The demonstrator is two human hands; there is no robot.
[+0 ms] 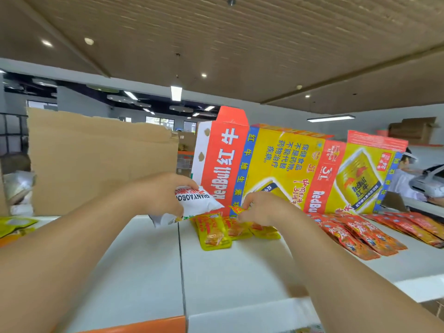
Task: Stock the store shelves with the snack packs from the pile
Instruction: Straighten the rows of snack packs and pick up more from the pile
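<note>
Forearms (pixel 72 248) reach over shelf top (pixel 228 272): L hand (pixel 163 195) grips white snack pack (pixel 203 200), R hand (pixel 262 209) pinches yellow pack (pixel 236 209) by its corner, just above others at shelf back. Packs look light, soft, slick; prob best pinched at flat seam. Red packs (pixel 360 234) lie right, drink carton (pixel 276 159) behind.

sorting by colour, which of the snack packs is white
The white pack gripped in the left hand; on the shelf lie yellow packs and red-orange packs.

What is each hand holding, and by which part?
The left hand grips a white snack pack by its left end; the right hand pinches a yellow snack pack at its top corner.
</note>
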